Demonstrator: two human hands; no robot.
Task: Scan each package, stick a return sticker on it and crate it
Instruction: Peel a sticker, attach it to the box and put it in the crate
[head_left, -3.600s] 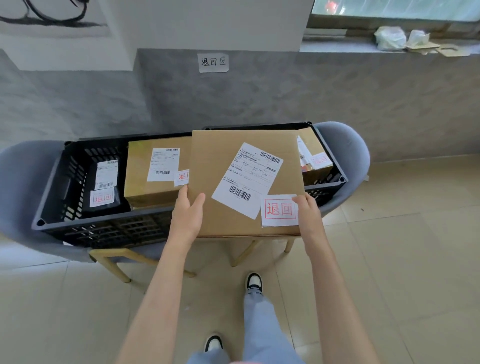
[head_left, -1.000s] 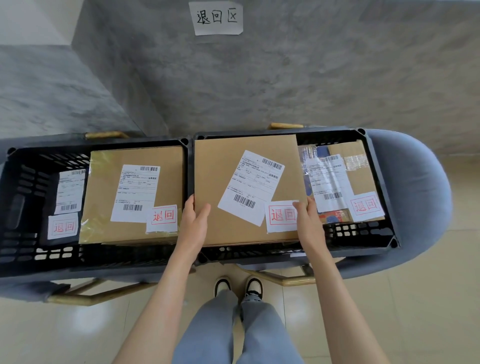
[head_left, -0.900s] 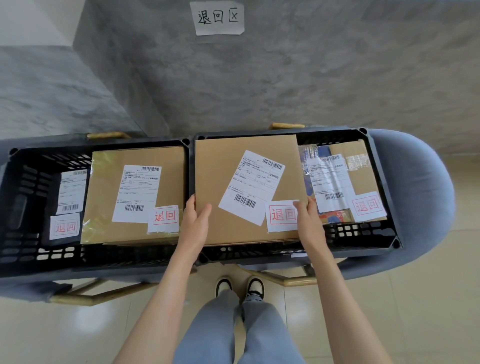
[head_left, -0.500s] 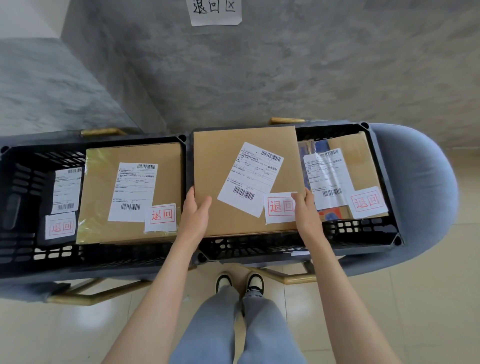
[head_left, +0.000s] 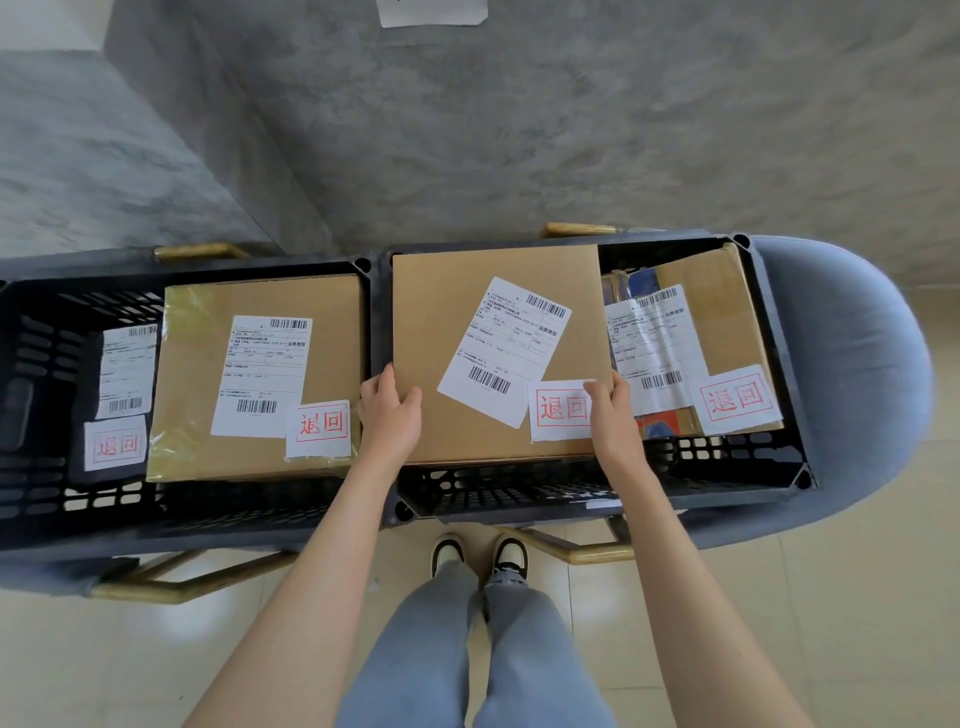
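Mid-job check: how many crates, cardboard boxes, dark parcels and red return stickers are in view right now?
Black crates: 2
Cardboard boxes: 3, with the middle box gripped by the left hand and right hand
Dark parcels: 1
Red return stickers: 4
Total: 10

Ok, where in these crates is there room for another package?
Only the near strips: in the left crate, between its front wall and the black mailer and brown box; in the right crate, before the held box and taped box. Elsewhere it's crowded.
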